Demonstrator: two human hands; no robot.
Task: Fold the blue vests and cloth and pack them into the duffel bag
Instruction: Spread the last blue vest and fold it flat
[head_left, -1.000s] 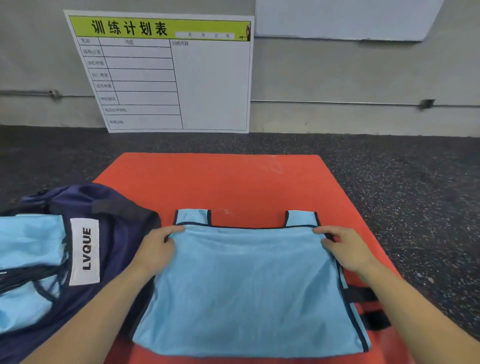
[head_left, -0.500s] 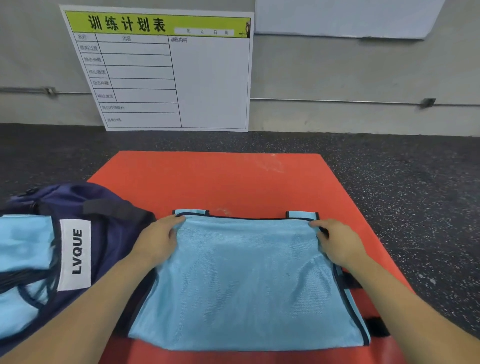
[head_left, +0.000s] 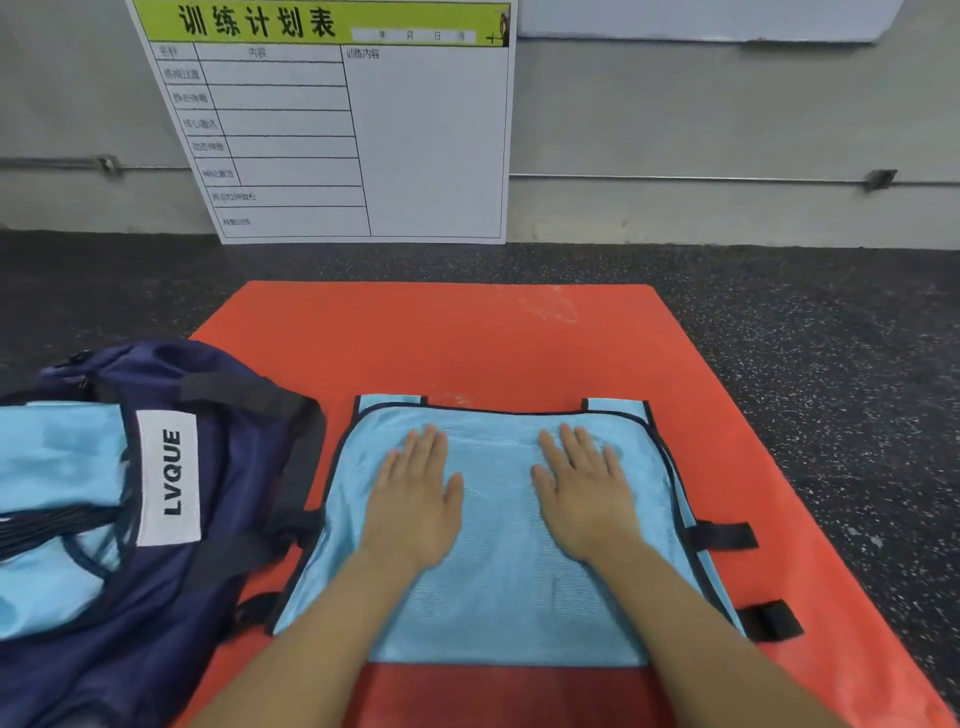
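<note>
Both hands, left (head_left: 415, 499) and right (head_left: 584, 493), lie flat with fingers straight on the folded vest (head_left: 498, 587), which sits on the orange mat (head_left: 467, 343), straps pointing away toward the wall, just right of the duffel (head_left: 223, 467) holding more blue fabric.

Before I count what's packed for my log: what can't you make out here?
Head view only:
- Duffel bag: left part cut off by the frame edge; number of blue items inside unclear.
- Vest: layers beneath hidden by its top fold and the flat left hand and right hand.
- Whiteboard: row text too small.
</note>
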